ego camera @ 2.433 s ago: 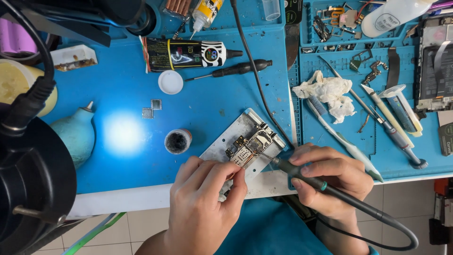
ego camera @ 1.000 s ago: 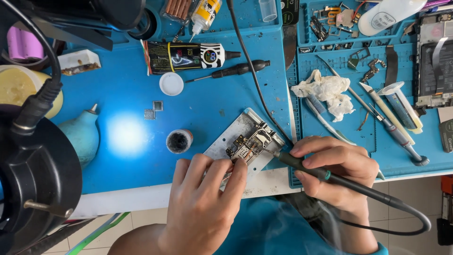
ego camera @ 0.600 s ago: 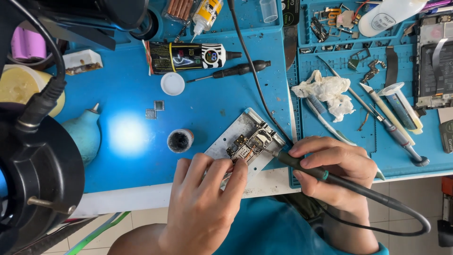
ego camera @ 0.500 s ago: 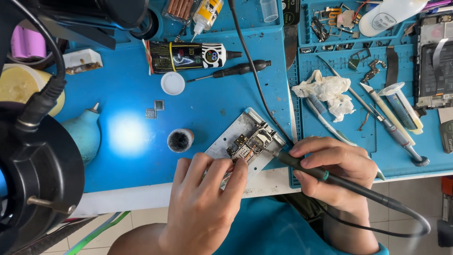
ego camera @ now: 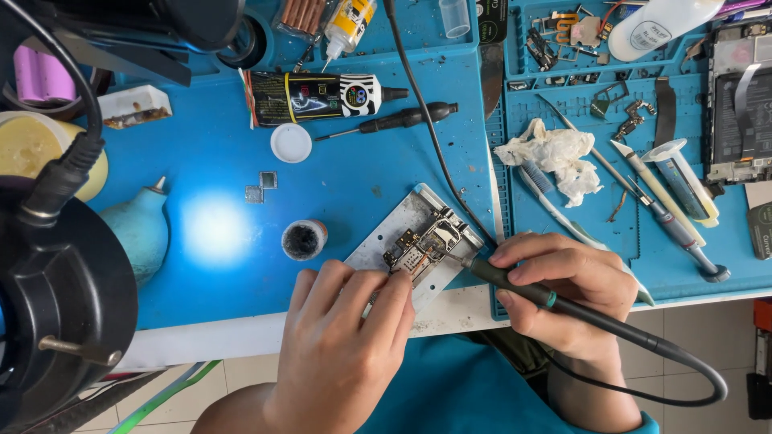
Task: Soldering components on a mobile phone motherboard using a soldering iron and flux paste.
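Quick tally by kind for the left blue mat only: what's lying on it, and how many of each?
Circuit board on its metal holder: 1
Small metal squares: 2
Small round pot: 1
White round cap: 1
Glue tube: 1
Black screwdriver: 1
Soldering iron, held in the right hand: 1
Total: 8

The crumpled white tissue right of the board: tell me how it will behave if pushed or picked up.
The crumpled white tissue looks very light, so a push would probably slide it across the blue mat rather than roll it. Its creased, loose folds suggest it is floppy and would sag or change shape in the fingers. It seems soft rather than breakable, though it could snag on the small tools beside it.
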